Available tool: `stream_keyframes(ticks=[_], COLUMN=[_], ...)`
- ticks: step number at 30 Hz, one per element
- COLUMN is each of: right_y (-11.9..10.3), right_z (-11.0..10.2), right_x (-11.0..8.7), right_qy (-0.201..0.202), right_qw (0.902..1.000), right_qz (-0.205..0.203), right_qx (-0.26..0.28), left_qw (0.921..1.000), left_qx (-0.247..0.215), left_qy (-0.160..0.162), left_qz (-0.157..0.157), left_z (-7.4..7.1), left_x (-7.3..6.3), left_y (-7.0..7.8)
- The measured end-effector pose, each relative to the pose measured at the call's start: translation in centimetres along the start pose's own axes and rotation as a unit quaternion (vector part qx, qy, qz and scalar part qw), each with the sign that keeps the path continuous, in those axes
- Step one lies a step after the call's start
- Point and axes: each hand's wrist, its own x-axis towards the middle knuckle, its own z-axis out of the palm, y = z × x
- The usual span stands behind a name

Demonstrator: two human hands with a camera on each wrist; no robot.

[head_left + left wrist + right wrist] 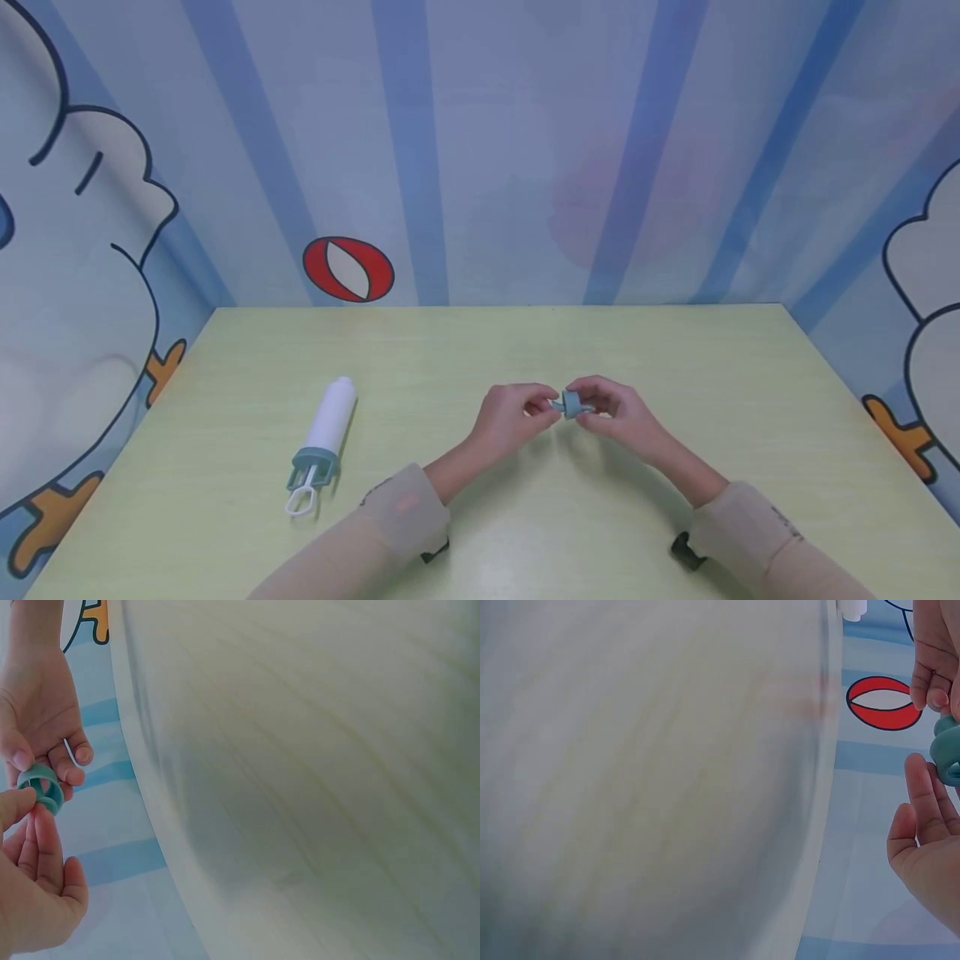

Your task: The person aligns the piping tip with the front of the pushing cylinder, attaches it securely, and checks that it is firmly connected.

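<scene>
In the head view both hands meet over the right-centre of the table around a small teal cap-like piece point(572, 405). My left hand point(512, 415) pinches a narrow end of it between thumb and fingertips. From the other side my right hand point(624, 418) grips it, also by thumb and fingers. The left wrist view shows the piece as a hollow teal ring point(57, 793), its opening facing that camera. A rounded teal side point(946, 750) appears at the edge of the right wrist view.
A white tube point(332, 417) with a teal collar point(315, 463) and a white loop handle point(302, 500) lies on the pale table point(465, 342), left of the hands. Behind the table stands a blue striped backdrop point(510, 167) with cartoon prints.
</scene>
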Motion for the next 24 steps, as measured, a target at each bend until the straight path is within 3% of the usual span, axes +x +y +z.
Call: stream_keyframes(ticks=[16, 24], right_y=[-0.02, -0.22], right_z=[0.71, 0.86], right_x=[0.19, 0.25], right_qy=[-0.007, -0.008], right_qw=[0.9997, 0.9998], right_qz=[0.024, 0.021], right_qx=[-0.001, -0.003], left_qw=[0.9995, 0.9998], left_qx=[-0.02, -0.013], left_qy=[-0.025, -0.016], left_qz=[0.004, 0.005], left_z=[-0.03, 0.01], left_x=[-0.34, -0.34], left_y=[0.14, -0.18])
